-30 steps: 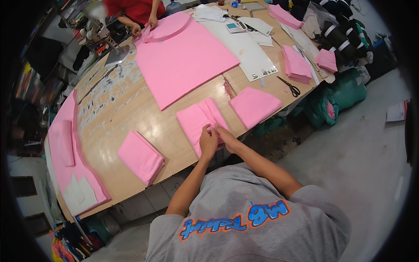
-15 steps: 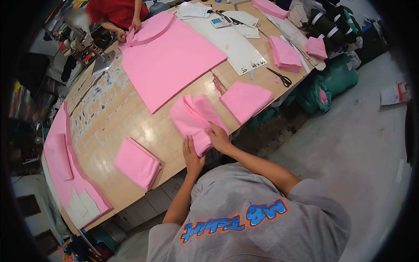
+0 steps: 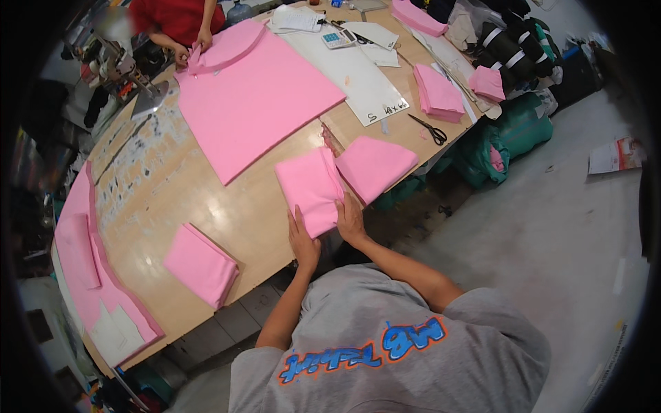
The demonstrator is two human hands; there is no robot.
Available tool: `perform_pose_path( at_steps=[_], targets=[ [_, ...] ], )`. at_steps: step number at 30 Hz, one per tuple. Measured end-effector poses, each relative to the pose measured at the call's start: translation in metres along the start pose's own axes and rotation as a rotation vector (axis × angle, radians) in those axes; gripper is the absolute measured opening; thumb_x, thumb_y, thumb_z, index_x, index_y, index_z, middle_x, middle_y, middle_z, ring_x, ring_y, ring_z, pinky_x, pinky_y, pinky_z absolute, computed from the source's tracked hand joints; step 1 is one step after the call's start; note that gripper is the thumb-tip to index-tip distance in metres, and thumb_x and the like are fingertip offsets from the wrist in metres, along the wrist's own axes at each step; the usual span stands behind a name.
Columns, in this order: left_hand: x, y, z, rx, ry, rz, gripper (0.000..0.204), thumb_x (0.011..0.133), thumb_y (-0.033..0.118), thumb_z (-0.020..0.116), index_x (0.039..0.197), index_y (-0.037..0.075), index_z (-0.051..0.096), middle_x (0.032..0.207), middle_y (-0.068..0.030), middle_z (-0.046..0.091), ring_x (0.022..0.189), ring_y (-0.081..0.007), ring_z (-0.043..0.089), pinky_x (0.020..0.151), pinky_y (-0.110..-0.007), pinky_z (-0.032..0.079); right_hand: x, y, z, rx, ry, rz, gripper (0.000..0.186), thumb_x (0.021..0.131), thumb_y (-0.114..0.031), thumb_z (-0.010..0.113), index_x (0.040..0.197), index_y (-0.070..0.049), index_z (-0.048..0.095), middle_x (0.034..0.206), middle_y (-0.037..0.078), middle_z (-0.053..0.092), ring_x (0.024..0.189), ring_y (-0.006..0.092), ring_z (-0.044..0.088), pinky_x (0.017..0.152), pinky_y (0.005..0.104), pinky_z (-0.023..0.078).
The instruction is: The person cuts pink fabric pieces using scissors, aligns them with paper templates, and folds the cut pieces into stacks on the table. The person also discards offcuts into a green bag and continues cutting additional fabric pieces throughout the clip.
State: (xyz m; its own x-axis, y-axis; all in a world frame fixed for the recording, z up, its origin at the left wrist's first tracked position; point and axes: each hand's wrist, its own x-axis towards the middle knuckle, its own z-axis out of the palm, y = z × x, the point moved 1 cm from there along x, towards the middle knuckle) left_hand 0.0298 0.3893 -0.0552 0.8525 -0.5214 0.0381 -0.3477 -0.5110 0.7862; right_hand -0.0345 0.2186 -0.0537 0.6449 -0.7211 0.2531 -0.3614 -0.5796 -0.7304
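Note:
A folded bundle of pink fabric (image 3: 310, 180) lies in front of me at the near edge of the table. My left hand (image 3: 303, 241) grips its near left side, fingers along the edge. On the near right side, my right hand (image 3: 350, 220) holds it, the thumb side against the cloth. The bundle's top layer looks fairly flat, with a few creases by my right hand. Just right of it, close to the same edge, rests another folded pink piece (image 3: 379, 168). A third folded pink stack (image 3: 201, 265) sits to the left.
Across the wooden table (image 3: 151, 199), a person in red (image 3: 175, 27) handles a large stack of pink panels (image 3: 255, 103). Black scissors (image 3: 432, 129), a white pattern board (image 3: 368, 100), a calculator (image 3: 339, 38) and a cutting machine (image 3: 131, 72) are also there.
The bundle's loose, ruffled top layer now lies flat and squared. My right hand has shifted from on top of the cloth to its right side; the left stays at the near left.

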Motion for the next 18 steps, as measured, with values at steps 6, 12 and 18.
perform_pose_path(
  at_steps=[6,12,18],
  targets=[
    [0.008,0.025,-0.003,0.4,-0.125,0.23,0.116,0.075,-0.007,0.079,0.18,0.013,0.032,0.187,-0.024,0.022,0.171,-0.0457,0.025,0.133,-0.057,0.032,-0.007,0.028,-0.017,-0.178,-0.125,0.243,0.039,0.113,-0.026,0.058,0.135,0.006,0.06,0.121,0.033,0.063,0.117,0.0528,0.063,0.101,0.0615,0.05],
    [0.0,0.007,0.002,0.482,-0.141,0.192,0.113,0.077,0.0,0.08,0.179,0.01,0.033,0.188,-0.0239,0.019,0.172,-0.0453,0.022,0.135,-0.061,0.028,0.001,0.015,-0.02,-0.052,-0.175,0.119,0.037,0.111,-0.025,0.06,0.136,0.004,0.06,0.123,0.029,0.063,0.118,0.0506,0.064,0.101,0.0611,0.051],
    [-0.025,0.013,-0.017,0.384,-0.183,0.165,0.105,0.085,0.018,0.079,0.177,0.003,0.033,0.186,-0.0273,0.021,0.174,-0.0464,0.013,0.137,-0.067,0.017,-0.001,0.023,-0.002,-0.005,-0.244,0.049,0.034,0.109,-0.02,0.065,0.133,0.004,0.061,0.124,0.03,0.064,0.118,0.0505,0.065,0.101,0.0572,0.053]
  ],
)
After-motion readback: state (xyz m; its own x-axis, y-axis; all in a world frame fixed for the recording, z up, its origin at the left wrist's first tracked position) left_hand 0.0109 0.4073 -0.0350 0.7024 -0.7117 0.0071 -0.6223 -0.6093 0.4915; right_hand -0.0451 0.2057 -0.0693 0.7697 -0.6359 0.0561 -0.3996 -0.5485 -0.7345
